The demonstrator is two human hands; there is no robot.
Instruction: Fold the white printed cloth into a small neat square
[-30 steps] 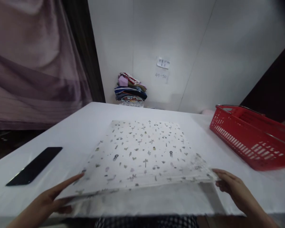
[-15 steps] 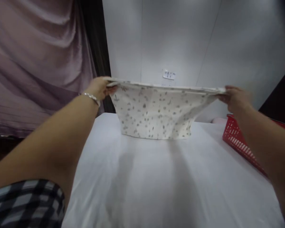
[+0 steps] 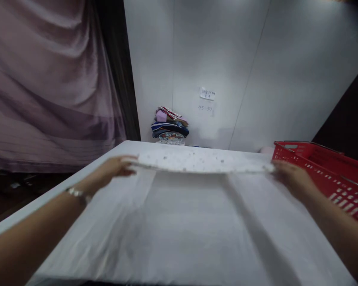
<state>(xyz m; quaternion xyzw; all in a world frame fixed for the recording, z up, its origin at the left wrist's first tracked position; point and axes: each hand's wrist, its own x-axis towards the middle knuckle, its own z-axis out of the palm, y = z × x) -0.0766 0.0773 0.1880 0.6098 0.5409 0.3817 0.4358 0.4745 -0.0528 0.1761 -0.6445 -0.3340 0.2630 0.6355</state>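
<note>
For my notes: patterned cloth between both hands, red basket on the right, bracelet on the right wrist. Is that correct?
No, the bracelet is on the left wrist, as the head view shows. The cloth is between both hands, and the red basket is on the right.

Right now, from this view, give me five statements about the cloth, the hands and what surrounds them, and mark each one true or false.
1. The left hand and right hand are at opposite ends of the printed cloth's near edge. True.
2. The cloth is solid black. False: it is white with small motifs.
3. A red basket stands at the right. True.
4. The left hand grips the basket. False: it is at the cloth.
5. A bracelet is on the left wrist. True.
</note>
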